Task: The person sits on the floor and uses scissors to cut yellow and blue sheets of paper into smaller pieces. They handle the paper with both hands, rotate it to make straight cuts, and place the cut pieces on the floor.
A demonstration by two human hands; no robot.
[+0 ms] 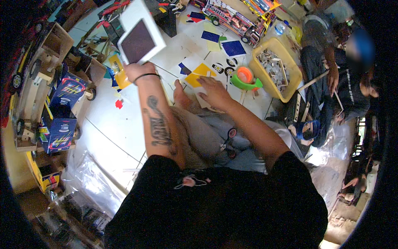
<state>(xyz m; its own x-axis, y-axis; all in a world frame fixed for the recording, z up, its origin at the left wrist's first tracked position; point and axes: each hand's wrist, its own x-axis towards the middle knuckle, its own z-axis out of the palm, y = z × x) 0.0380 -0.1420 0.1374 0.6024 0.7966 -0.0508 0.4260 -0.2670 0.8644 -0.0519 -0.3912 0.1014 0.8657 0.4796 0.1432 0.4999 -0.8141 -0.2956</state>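
My left hand (pixel 137 71) is raised and grips a white sheet with a dark purple square (pixel 139 39) on it, held tilted above the floor. My right hand (pixel 213 92) lies palm down on a pale flat wooden piece (pixel 207 106) on the white tiled floor, just below a yellow paper piece (pixel 198 71). My bare foot (pixel 180 96) rests between the two hands. I sit on the floor with my knees drawn in.
A yellow basket (pixel 290 81) of small pieces stands to the right, a green and orange tape dispenser (pixel 245 79) beside it. Blue paper squares (pixel 233 47), toy trucks (pixel 234 18) and wooden truck bodies (pixel 45 50) lie around. Another person (pixel 331 74) sits at the right.
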